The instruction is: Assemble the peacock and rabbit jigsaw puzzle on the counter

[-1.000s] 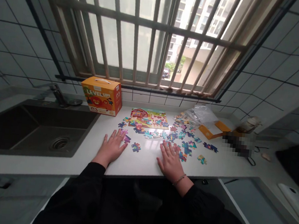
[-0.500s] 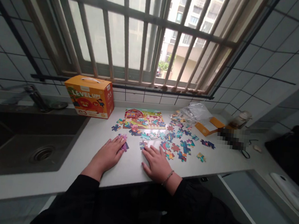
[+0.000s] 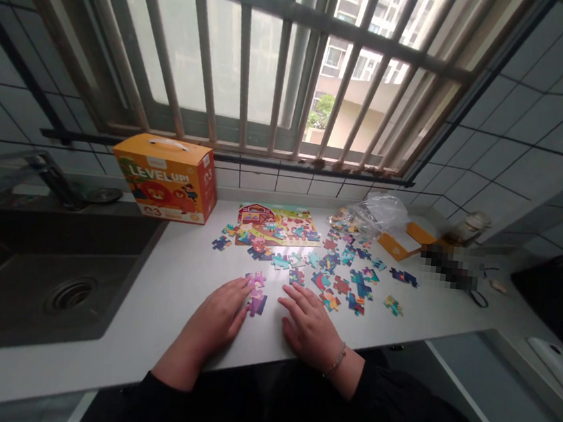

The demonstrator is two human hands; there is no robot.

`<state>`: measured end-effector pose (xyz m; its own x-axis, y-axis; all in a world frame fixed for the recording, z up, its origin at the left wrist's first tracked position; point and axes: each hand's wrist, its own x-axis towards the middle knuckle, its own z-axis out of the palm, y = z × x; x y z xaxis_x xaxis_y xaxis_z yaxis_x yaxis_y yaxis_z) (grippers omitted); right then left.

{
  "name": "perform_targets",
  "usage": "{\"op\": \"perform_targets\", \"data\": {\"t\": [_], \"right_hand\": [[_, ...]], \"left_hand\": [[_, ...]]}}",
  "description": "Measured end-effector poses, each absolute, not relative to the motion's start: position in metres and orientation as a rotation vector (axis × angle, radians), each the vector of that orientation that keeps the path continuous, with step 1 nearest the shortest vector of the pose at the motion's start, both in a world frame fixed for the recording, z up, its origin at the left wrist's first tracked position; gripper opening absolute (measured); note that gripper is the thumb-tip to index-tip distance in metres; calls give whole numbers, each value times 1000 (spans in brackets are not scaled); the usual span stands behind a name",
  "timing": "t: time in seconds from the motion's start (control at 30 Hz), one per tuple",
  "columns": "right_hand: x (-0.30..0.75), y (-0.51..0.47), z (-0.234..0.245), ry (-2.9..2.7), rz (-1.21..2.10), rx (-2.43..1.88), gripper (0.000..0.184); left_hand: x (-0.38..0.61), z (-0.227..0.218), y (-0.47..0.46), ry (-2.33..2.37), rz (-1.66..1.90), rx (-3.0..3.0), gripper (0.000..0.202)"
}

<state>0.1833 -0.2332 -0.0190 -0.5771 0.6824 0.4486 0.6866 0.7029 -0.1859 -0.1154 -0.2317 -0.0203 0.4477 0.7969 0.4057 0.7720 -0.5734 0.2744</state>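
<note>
Two purple puzzle pieces [image 3: 258, 302] lie on the white counter [image 3: 174, 273], between both hands. The left hand [image 3: 221, 309] is open, palm down, with its fingertips at their edge. The right hand [image 3: 314, 323] is also open, just beside a dark blue piece [image 3: 297, 276]. Beyond are many other pieces [image 3: 329, 263], a farm-picture board [image 3: 283, 222] and an orange box [image 3: 168, 182], which stands near the sink [image 3: 117, 271].
</note>
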Motion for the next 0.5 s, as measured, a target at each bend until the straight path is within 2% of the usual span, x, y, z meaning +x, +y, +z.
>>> {"op": "perform_targets", "data": {"t": [0.3,0.5], "right_hand": [[183,-231,-10,-2755,152,-651,47],[207,-211,19,-2966,66,-148,56]], "left_hand": [[-110,-32,-238,1646,787,2659,49],[-111,-31,-244,1803,805,2660,52]]}}
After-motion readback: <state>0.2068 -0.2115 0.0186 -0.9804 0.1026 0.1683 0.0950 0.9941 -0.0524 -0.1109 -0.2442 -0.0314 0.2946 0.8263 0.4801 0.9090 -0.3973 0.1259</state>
